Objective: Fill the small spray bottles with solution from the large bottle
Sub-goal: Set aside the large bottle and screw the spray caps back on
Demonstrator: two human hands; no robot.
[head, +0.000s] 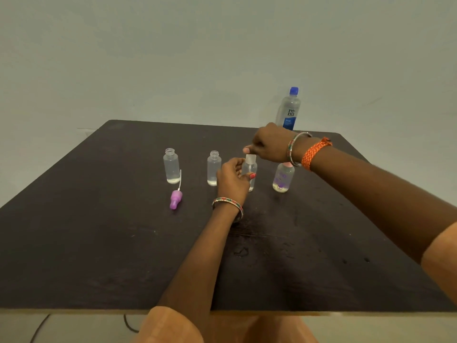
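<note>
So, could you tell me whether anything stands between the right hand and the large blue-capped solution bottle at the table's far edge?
Nothing visible does. The right hand pinches the cap of a small clear bottle, and the large blue-capped bottle stands just beyond it, unobstructed.

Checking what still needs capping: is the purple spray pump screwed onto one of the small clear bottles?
No, the purple spray pump lies on the dark table in front of the open leftmost small clear bottle.

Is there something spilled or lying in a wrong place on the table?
Yes. A purple spray cap lies on its side before the leftmost open bottle, off any bottle. Wet droplets glisten on the table nearer the person, which looks like spilled solution.
</note>
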